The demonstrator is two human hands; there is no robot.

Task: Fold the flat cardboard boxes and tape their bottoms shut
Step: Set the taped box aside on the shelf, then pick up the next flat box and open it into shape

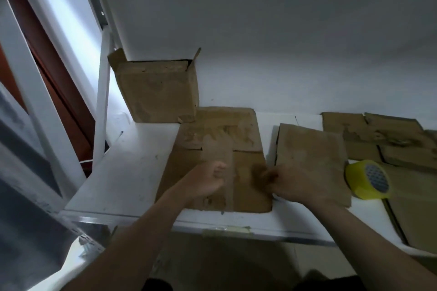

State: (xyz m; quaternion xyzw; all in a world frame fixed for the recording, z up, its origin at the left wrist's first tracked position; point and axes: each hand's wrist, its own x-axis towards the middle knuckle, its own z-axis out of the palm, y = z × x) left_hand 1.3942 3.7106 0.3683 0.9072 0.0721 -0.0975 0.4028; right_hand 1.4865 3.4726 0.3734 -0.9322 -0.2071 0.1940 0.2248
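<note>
A brown cardboard box (246,139) lies on the white shelf (132,172) with its closed flaps facing up. A strip of tape (220,149) runs down the middle across the flap seam. My left hand (205,183) is on the box just left of the strip, fingers curled and thumb at the strip's edge, with nothing visibly held. My right hand (292,184) has its fingers curled round the box's right edge. A yellow tape roll (367,179) lies on its side to the right of my right hand.
A folded box (158,94) stands open-topped at the back left against the wall. Flat cardboard (312,149) lies right of the taped box, with several more sheets (378,139) further right. A white metal upright (101,106) borders the shelf's left end.
</note>
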